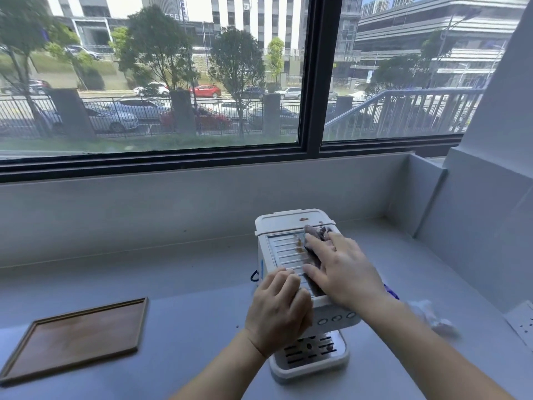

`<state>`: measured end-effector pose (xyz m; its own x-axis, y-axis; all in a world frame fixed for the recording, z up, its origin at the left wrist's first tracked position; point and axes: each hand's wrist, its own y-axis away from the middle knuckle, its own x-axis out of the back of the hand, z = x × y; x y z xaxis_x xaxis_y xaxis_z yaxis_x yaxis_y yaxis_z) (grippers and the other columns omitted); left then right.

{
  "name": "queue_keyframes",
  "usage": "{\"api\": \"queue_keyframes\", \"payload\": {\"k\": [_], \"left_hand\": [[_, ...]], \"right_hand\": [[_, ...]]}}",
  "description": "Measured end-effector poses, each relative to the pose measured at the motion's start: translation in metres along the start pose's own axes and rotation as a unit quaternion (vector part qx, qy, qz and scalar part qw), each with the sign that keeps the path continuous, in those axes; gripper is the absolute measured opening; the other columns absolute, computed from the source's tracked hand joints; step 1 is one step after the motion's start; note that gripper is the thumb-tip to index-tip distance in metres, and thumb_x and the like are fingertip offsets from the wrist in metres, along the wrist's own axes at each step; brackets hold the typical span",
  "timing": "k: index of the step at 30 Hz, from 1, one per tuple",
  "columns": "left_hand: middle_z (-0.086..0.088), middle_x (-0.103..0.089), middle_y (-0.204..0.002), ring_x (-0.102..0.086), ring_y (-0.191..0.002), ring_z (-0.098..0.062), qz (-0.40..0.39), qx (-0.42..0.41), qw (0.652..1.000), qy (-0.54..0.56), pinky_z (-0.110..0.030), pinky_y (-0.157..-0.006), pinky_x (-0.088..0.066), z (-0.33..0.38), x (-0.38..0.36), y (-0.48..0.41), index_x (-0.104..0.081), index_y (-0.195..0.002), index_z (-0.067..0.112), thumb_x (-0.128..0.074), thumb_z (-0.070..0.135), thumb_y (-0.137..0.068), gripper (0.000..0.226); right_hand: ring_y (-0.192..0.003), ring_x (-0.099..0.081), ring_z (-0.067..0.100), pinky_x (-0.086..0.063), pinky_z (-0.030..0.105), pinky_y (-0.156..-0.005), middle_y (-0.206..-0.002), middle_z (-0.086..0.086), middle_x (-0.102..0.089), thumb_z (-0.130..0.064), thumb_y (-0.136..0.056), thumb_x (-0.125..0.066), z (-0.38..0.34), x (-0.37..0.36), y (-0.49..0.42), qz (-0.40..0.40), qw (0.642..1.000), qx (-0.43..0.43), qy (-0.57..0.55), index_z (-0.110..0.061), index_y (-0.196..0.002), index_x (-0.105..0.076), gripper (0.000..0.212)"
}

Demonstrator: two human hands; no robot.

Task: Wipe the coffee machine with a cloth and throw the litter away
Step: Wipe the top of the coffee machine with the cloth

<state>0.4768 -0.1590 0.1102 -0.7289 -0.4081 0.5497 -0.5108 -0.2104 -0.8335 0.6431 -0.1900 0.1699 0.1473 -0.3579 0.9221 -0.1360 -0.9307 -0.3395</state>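
A small white coffee machine [284,223] stands on the grey counter, right of centre, with brown stains on its ribbed top and rear lid. My right hand [343,269] lies flat on the top, pressing a dark purplish cloth [318,233] against the ribbed plate. Over the machine's front left edge my left hand [278,310] is curled, gripping it. A crumpled piece of clear plastic litter [432,317] lies on the counter to the right of the machine. The drip tray [310,353] shows below my hands.
A brown wooden tray [78,339] lies flat at the left of the counter [184,284]. A white wall and ledge rise on the right, with a socket plate [525,321] at the right edge. A large window runs along the back.
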Motion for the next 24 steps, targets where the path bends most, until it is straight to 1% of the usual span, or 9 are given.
{"api": "queue_keyframes", "payload": {"k": [3, 5, 7, 8, 13, 18, 19, 22, 24], "left_hand": [[-0.015, -0.057, -0.080, -0.055, -0.075, -0.034, -0.010, 0.011, 1.000, -0.002, -0.045, -0.084, -0.049, 0.001, -0.001, 0.002, -0.054, -0.077, 0.008, -0.051, 0.014, -0.090, 0.015], [-0.014, -0.057, -0.080, -0.056, -0.076, -0.034, -0.011, 0.009, 1.000, -0.006, -0.044, -0.083, -0.049, 0.001, -0.001, 0.002, -0.056, -0.076, 0.007, -0.051, 0.014, -0.090, 0.017], [-0.013, -0.057, -0.081, -0.056, -0.076, -0.034, -0.014, 0.010, 1.000, -0.003, -0.044, -0.083, -0.048, 0.000, 0.000, 0.003, -0.056, -0.076, 0.008, -0.051, 0.015, -0.089, 0.016], [-0.013, -0.057, -0.081, -0.056, -0.077, -0.034, -0.014, 0.013, 1.000, -0.002, -0.043, -0.083, -0.048, 0.001, 0.001, 0.004, -0.056, -0.076, 0.008, -0.052, 0.015, -0.089, 0.015], [-0.013, -0.057, -0.079, -0.054, -0.074, -0.034, 0.001, 0.031, 0.999, 0.005, -0.043, -0.086, -0.048, 0.002, -0.001, 0.001, -0.057, -0.074, 0.008, -0.051, 0.013, -0.089, 0.017], [-0.013, -0.057, -0.083, -0.057, -0.081, -0.035, -0.002, 0.040, 0.999, 0.014, -0.045, -0.085, -0.048, 0.001, -0.001, 0.004, -0.057, -0.080, 0.008, -0.051, 0.014, -0.089, 0.012], [-0.014, -0.057, -0.084, -0.057, -0.082, -0.036, -0.004, 0.043, 0.999, 0.017, -0.045, -0.084, -0.048, 0.002, -0.001, 0.004, -0.056, -0.081, 0.008, -0.051, 0.014, -0.089, 0.011], [-0.014, -0.057, -0.085, -0.055, -0.080, -0.035, -0.001, 0.059, 0.998, 0.030, -0.045, -0.082, -0.047, 0.004, -0.002, 0.005, -0.055, -0.083, 0.009, -0.049, 0.017, -0.092, 0.013], [-0.014, -0.057, -0.086, -0.054, -0.081, -0.035, 0.006, 0.067, 0.997, 0.038, -0.044, -0.082, -0.047, 0.004, -0.002, 0.004, -0.053, -0.085, 0.010, -0.048, 0.019, -0.093, 0.014]], "right_hand": [[-0.116, -0.050, 0.017, -0.051, 0.032, -0.085, -0.128, -0.006, -0.060, -0.047, -0.091, -0.050, 0.013, 0.002, 0.017, 0.077, 0.993, 0.080, -0.033, -0.042, -0.122, -0.062, 0.034], [-0.110, -0.057, 0.020, -0.050, 0.033, -0.080, -0.120, -0.008, -0.065, -0.040, -0.096, -0.051, 0.018, 0.006, 0.007, 0.079, 0.994, 0.043, -0.064, -0.037, -0.120, -0.064, 0.027], [-0.108, -0.058, 0.023, -0.048, 0.036, -0.080, -0.117, -0.007, -0.066, -0.040, -0.097, -0.050, 0.013, 0.007, -0.005, 0.063, 0.995, -0.021, -0.074, -0.032, -0.125, -0.059, 0.030], [-0.108, -0.058, 0.023, -0.048, 0.036, -0.081, -0.117, -0.007, -0.066, -0.041, -0.097, -0.049, 0.008, 0.007, -0.006, 0.062, 0.996, -0.024, -0.062, -0.031, -0.124, -0.059, 0.031], [-0.098, -0.061, 0.016, -0.055, 0.034, -0.076, -0.106, -0.011, -0.068, -0.038, -0.091, -0.054, -0.007, 0.002, 0.022, 0.085, 0.991, 0.077, -0.074, -0.027, -0.099, -0.069, 0.020], [-0.099, -0.057, 0.020, -0.049, 0.035, -0.075, -0.103, -0.006, -0.068, -0.032, -0.096, -0.050, 0.011, 0.008, -0.014, 0.050, 0.997, -0.039, -0.040, -0.020, -0.094, -0.068, 0.022], [-0.099, -0.057, 0.020, -0.048, 0.034, -0.076, -0.104, -0.006, -0.068, -0.031, -0.096, -0.049, 0.007, 0.007, -0.015, 0.051, 0.997, -0.032, -0.039, -0.020, -0.094, -0.068, 0.022], [-0.099, -0.061, 0.014, -0.051, 0.030, -0.076, -0.107, -0.013, -0.069, -0.033, -0.091, -0.052, -0.011, 0.001, 0.004, 0.041, 0.992, 0.071, -0.097, -0.025, -0.094, -0.070, 0.020], [-0.099, -0.062, 0.012, -0.054, 0.032, -0.076, -0.109, -0.015, -0.069, -0.037, -0.090, -0.051, -0.005, 0.001, 0.009, 0.025, 0.988, 0.108, -0.109, -0.028, -0.097, -0.069, 0.021]]}}
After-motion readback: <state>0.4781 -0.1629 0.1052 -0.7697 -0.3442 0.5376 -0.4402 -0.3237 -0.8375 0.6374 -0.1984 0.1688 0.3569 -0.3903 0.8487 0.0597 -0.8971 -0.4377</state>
